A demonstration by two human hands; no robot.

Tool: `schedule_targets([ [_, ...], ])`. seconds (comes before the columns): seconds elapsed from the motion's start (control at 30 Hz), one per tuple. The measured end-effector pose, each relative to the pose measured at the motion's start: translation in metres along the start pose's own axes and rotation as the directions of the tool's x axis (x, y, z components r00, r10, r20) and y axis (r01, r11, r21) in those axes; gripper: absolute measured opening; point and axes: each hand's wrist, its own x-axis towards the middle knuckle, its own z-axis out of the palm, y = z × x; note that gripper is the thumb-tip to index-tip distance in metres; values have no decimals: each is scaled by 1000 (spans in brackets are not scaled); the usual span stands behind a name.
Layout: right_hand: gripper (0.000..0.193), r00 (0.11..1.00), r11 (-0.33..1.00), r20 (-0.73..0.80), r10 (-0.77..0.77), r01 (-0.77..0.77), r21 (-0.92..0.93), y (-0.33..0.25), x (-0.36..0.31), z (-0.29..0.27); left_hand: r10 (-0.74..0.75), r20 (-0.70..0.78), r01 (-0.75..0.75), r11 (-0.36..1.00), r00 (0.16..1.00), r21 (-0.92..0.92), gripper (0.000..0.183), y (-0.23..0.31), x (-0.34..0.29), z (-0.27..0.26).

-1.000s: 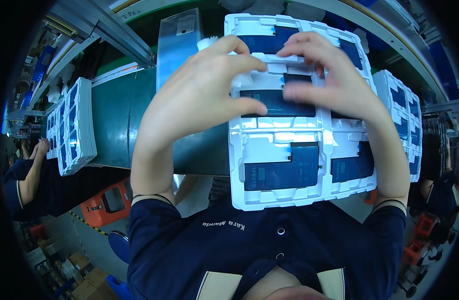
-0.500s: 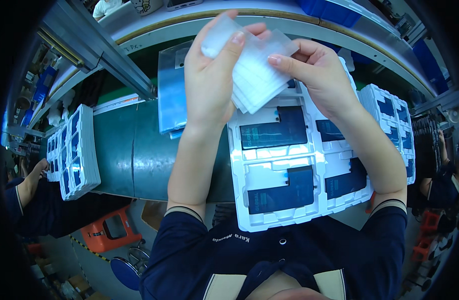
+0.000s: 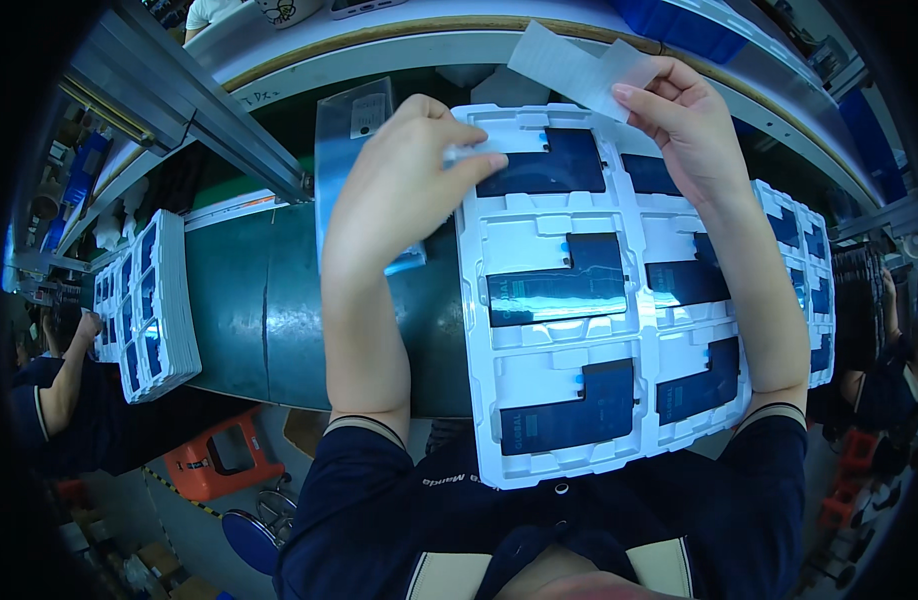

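Note:
My right hand (image 3: 679, 125) pinches several translucent white film sheets (image 3: 559, 68) between thumb and fingers, fanned out above the far edge of a white plastic tray (image 3: 554, 345). My left hand (image 3: 404, 165) is over the tray's far left corner, its thumb and forefinger bent toward each other. A whitish bit shows between them; it is too blurred to name. Flat black L-shaped phone batteries (image 3: 559, 285) lie in the tray's compartments. The nearest row includes another battery (image 3: 569, 412), and one battery (image 3: 554, 165) lies just beside my left fingertips.
A stack of filled trays (image 3: 159, 310) stands on the green bench (image 3: 229, 290) at left; more trays (image 3: 799, 265) are at right. Blue clear-wrapped packets (image 3: 339, 200) lie behind my left arm. A metal post (image 3: 194, 110) and shelf (image 3: 449, 50) border the far side.
My hands have moved apart. The film sheets, earlier between both hands, are now in my right hand farther right. My left hand has come down toward the tray, which appears slightly nearer me.

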Motion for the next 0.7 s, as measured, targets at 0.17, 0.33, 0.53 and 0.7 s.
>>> schedule_targets([
  [0.17,18,994,995,-56,89,-92,-44,8,1,-1,-65,83,62,998,994,33,33,16,3,7],
  [0.33,18,983,986,-158,92,-68,152,18,9,-5,1,135,30,973,991,-230,28,6,11,11],
  [0.53,21,982,980,56,178,-172,-104,16,2,1,3,233,96,905,972,-415,26,12,10,-28],
  [0.7,24,949,916,203,240,-152,-372,0,-8,27,546,364,-251,753,755,-608,17,-23,2,-45],
])
